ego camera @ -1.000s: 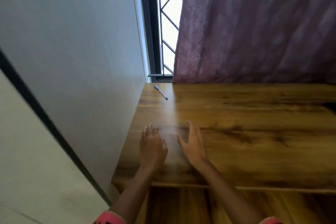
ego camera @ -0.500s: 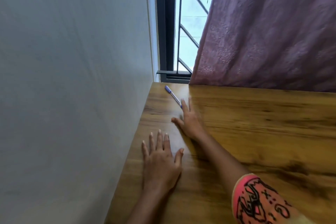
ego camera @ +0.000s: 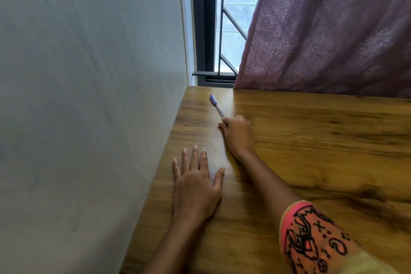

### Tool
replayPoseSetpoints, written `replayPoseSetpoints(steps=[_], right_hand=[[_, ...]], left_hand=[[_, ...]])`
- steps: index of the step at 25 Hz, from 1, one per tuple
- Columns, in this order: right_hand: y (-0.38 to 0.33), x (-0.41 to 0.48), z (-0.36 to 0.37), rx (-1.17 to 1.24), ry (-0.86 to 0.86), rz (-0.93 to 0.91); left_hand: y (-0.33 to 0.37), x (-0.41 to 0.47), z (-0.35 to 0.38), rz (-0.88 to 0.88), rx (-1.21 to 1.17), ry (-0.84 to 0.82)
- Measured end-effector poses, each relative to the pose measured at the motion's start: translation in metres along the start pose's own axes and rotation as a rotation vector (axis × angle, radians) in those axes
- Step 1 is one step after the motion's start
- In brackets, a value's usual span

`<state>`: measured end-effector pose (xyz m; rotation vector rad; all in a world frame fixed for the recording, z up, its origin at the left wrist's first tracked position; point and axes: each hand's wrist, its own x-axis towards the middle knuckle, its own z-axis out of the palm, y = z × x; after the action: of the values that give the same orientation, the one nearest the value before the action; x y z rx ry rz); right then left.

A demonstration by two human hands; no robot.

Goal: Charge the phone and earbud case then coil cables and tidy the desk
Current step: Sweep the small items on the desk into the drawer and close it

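A pen (ego camera: 216, 105) with a blue cap lies on the wooden desk (ego camera: 311, 151) near its far left corner. My right hand (ego camera: 236, 134) reaches across to it, its fingers curled round the pen's near end. Flat on the desk near the left edge rests my left hand (ego camera: 195, 182), fingers straight and spread, holding nothing. No phone, earbud case or cable is in view.
A grey wall (ego camera: 89, 95) runs along the desk's left edge. A window with a dark frame and bars (ego camera: 220, 29) stands behind the far corner, half covered by a mauve curtain (ego camera: 333, 29) hanging along the desk's back edge.
My right hand has stretched forward to the pen and curled its fingers round the near end. My left hand now lies flat farther left. The view has moved closer to the corner.
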<state>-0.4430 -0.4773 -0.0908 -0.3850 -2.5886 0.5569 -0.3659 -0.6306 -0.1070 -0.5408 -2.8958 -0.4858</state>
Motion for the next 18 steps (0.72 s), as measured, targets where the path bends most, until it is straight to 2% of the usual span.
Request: replayPoseSetpoints(steps=[2, 6, 10, 12, 16, 18], right_hand=[[-0.001, -0.006, -0.004, -0.033, 0.068, 0.026], [0.000, -0.029, -0.013, 0.034, 0.074, 0.175], [-0.003, -0.069, -0.051, 0.373, 0.127, 0.662], [0.002, -0.103, -0.071, 0.486, 0.124, 0.805], [0.017, -0.200, -0.122, 0.768, 0.108, 0.810], [0.026, -0.256, -0.150, 0.754, 0.068, 0.749]], left_hand=[[-0.001, 0.001, 0.002, -0.001, 0.005, 0.008], [-0.003, 0.006, 0.003, 0.000, 0.002, 0.000], [-0.001, -0.003, -0.008, -0.002, -0.062, 0.025], [0.001, -0.025, -0.014, -0.035, -0.080, -0.004], [0.027, -0.108, -0.028, 0.008, -0.178, -0.038], [0.047, -0.170, -0.035, 0.057, -0.257, -0.045]])
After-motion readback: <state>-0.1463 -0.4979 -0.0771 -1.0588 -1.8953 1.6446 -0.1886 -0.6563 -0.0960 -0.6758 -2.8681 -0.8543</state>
